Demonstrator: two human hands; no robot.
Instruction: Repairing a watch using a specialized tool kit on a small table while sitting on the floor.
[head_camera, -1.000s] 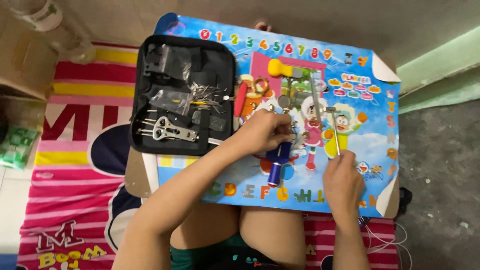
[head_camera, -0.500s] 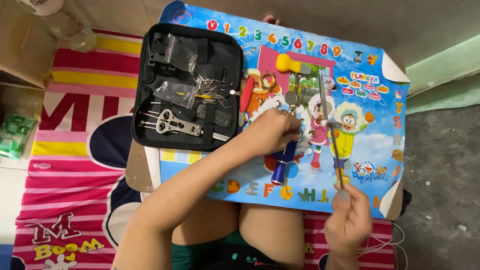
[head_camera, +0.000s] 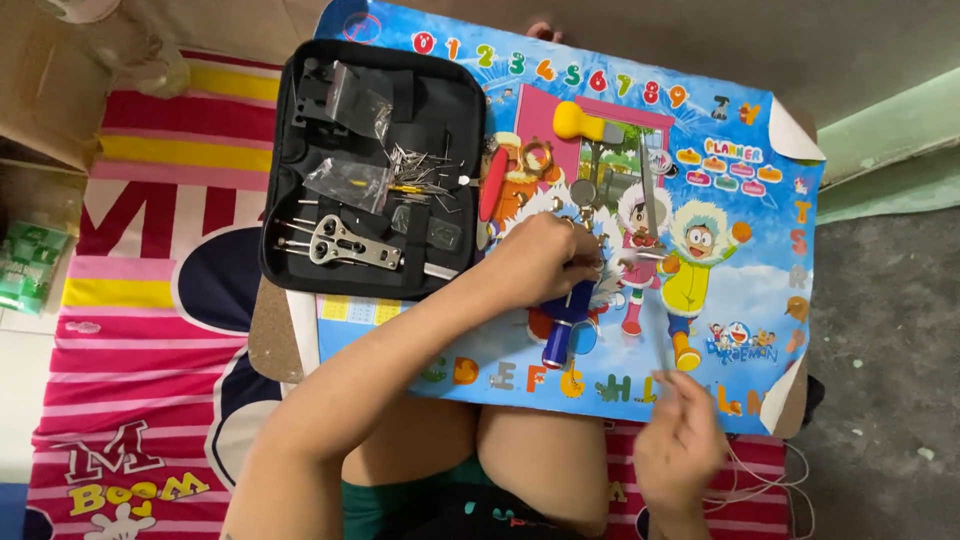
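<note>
Left hand (head_camera: 545, 262) is down on the bench (head_camera: 700, 200), the low one with the bright cartoon top, fingers clenched round the upper end of a blue tool (head_camera: 566, 322). The tool's handle pokes out below the fist, pointing back toward the person's lap. What sits under the fist is hidden, so I cannot tell what the tool bears on.

Right hand (head_camera: 680, 440) hovers at the bench's near edge, blurred, fingers pinched on something thin; a long thin rod (head_camera: 655, 290) runs up from it toward the middle of the bench, though whether the fingers truly grip it is hard to tell through the blur.

Left of the hands lies an open black case (head_camera: 375, 165), touching the bench top and hanging a little over its left side. Inside: a steel wrench (head_camera: 350, 245), small clear bags (head_camera: 350, 180) and a scatter of thin pins (head_camera: 415, 165). Just right of the case, a red-handled tool (head_camera: 491, 190). Farther up the bench, a yellow-headed hammer (head_camera: 585, 125), well apart from both hands.

Under it all, a pink striped mat (head_camera: 130, 300) on the floor. Bare knees show beneath the bench's near edge.
</note>
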